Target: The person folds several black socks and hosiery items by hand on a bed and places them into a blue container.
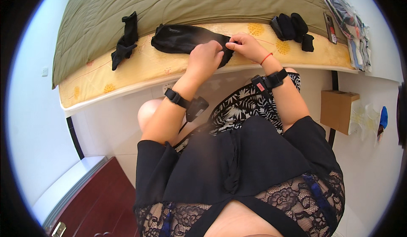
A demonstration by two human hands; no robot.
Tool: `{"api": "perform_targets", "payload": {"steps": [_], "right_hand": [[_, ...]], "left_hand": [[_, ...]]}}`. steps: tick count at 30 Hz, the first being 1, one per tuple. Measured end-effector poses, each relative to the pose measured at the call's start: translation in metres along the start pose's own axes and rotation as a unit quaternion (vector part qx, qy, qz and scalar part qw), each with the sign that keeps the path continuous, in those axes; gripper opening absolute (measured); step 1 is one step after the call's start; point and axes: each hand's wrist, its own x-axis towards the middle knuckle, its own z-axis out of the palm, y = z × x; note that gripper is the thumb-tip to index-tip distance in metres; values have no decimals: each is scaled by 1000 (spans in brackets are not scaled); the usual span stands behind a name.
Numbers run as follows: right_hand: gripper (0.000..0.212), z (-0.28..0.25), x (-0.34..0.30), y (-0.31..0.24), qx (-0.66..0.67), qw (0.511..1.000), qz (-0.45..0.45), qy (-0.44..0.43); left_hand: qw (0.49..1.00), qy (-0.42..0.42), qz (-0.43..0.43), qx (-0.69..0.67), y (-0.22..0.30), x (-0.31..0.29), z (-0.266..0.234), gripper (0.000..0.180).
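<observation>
A black sock [176, 38] lies stretched flat along the mattress edge, its wide end to the left. My left hand [206, 58] is closed on its right part with the fingers bent inward. Thumb and fingertips of my right hand [247, 47] pinch the right end of the same sock. A dark fold hangs below, between the two hands. On the left, a loose pair of black socks [125, 42] lies crumpled. Several rolled black sock bundles [288, 27] sit together on the right, one small bundle lying apart at their lower side.
An olive quilt [190, 3] covers the bed's far part, above the yellow patterned sheet [148, 71]. A phone [330, 28] and bagged clothes [349, 20] lie at the right end. Below stand a cardboard box [337, 109] and, lower left, a dark red case [97, 203].
</observation>
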Motion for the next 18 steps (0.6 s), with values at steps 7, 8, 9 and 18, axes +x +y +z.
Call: {"api": "perform_targets", "payload": {"steps": [7,8,9,18], "right_hand": [[38,5,7,7,-125,986,56,96],[38,6,7,7,-119,984,63,115],[34,7,7,7,-108,985,45,128],[18,-1,-12,0,43,994,-98,20]], "left_hand": [[978,34,205,34,-7,7,12,26],[979,32,196,43,-2,5,12,25],[980,31,187,53,3,1,12,25],[991,29,56,119,0,-2,7,13]]}}
